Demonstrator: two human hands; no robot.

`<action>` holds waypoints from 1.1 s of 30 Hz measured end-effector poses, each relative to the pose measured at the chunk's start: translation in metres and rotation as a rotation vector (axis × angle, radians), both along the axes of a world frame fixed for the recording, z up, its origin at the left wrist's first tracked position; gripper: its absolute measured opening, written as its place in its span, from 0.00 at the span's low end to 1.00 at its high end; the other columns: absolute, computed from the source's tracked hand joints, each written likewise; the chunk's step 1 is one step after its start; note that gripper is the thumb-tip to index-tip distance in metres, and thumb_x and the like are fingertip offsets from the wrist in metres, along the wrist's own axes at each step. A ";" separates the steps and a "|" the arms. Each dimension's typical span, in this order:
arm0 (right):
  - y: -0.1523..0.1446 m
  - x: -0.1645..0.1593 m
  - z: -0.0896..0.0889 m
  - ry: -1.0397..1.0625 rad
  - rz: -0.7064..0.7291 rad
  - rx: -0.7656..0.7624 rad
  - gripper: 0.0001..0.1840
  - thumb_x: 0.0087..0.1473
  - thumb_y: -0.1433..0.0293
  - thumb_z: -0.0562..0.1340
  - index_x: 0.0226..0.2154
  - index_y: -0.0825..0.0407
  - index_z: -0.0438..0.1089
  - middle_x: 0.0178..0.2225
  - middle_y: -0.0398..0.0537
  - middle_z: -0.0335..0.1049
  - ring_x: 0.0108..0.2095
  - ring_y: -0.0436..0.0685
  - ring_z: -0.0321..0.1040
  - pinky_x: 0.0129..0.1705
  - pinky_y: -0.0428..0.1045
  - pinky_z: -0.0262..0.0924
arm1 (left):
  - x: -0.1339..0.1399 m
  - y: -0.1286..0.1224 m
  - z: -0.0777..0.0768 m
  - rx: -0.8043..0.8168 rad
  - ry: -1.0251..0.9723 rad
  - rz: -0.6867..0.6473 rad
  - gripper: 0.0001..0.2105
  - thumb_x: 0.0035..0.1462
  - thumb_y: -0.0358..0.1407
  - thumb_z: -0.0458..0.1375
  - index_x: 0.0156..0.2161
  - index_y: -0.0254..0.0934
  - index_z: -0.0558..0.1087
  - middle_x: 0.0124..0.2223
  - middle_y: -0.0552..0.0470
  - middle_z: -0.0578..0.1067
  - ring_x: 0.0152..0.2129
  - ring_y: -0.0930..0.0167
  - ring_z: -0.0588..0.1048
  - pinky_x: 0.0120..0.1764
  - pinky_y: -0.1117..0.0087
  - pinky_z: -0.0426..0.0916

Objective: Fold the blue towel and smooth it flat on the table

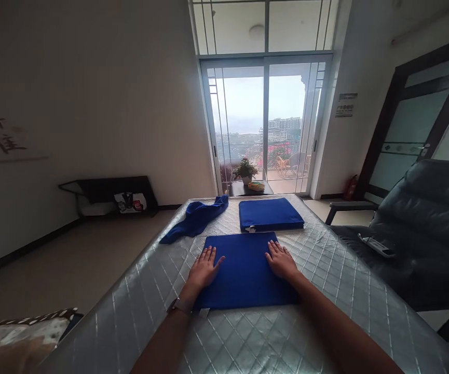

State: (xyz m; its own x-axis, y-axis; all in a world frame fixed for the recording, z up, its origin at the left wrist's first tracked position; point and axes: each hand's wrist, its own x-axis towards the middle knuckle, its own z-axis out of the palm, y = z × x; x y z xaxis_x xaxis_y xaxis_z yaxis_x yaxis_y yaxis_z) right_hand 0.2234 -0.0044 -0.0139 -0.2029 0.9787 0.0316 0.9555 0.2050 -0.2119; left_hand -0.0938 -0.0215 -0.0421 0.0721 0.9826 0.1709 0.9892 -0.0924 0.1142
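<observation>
A flat blue folded cloth [243,275] lies in front of me on a silver quilted table cover [240,337]. On its left edge rests my left hand [205,266], palm down with fingers stretched out. My right hand [282,258] lies flat on the right edge, its fingers extended too. A small white tag [204,312] pokes out at the near left corner. Just beyond sits a neat stack of folded blue cloth [271,213], with a pale tag at its front. A crumpled blue cloth [199,218] lies at the far left of the table.
Behind the table, a potted plant [246,170] and a tissue pack [256,185] stand on a chair before the sliding glass door [265,124]. A dark armchair [415,234] is on the right. At the left wall there is a low black frame [109,195].
</observation>
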 end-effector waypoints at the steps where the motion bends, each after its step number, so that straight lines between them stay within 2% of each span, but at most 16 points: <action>1: 0.000 0.000 0.000 -0.011 0.000 -0.004 0.36 0.65 0.57 0.39 0.69 0.58 0.43 0.71 0.48 0.37 0.71 0.56 0.32 0.70 0.57 0.29 | 0.002 -0.001 0.002 -0.014 -0.004 0.009 0.40 0.64 0.60 0.33 0.69 0.30 0.53 0.71 0.38 0.51 0.68 0.59 0.51 0.66 0.53 0.47; 7: -0.002 -0.003 0.005 -0.049 -0.012 0.004 0.36 0.66 0.58 0.39 0.69 0.58 0.43 0.72 0.48 0.37 0.71 0.56 0.33 0.69 0.57 0.31 | 0.008 -0.008 0.013 -0.055 -0.020 0.033 0.40 0.64 0.60 0.31 0.69 0.31 0.52 0.71 0.39 0.49 0.68 0.59 0.49 0.67 0.53 0.45; 13: -0.022 -0.008 0.018 -0.100 0.002 0.008 0.35 0.65 0.60 0.39 0.69 0.60 0.43 0.71 0.51 0.38 0.71 0.58 0.33 0.70 0.58 0.29 | 0.011 -0.013 0.021 -0.084 -0.026 0.050 0.42 0.64 0.59 0.30 0.69 0.28 0.49 0.72 0.40 0.47 0.69 0.59 0.47 0.67 0.54 0.44; 22: -0.049 -0.002 0.003 -0.054 -0.029 -0.068 0.38 0.65 0.56 0.37 0.70 0.60 0.40 0.72 0.50 0.34 0.71 0.57 0.30 0.70 0.58 0.30 | 0.009 -0.010 0.015 -0.059 0.003 0.041 0.41 0.64 0.59 0.31 0.69 0.28 0.50 0.71 0.39 0.49 0.68 0.59 0.48 0.67 0.54 0.45; 33: -0.051 -0.002 0.009 -0.023 -0.024 -0.099 0.37 0.65 0.56 0.37 0.70 0.59 0.39 0.72 0.49 0.32 0.71 0.56 0.28 0.70 0.58 0.27 | 0.008 -0.011 0.015 -0.063 0.023 0.048 0.40 0.65 0.58 0.32 0.69 0.27 0.50 0.71 0.41 0.49 0.68 0.62 0.49 0.67 0.56 0.45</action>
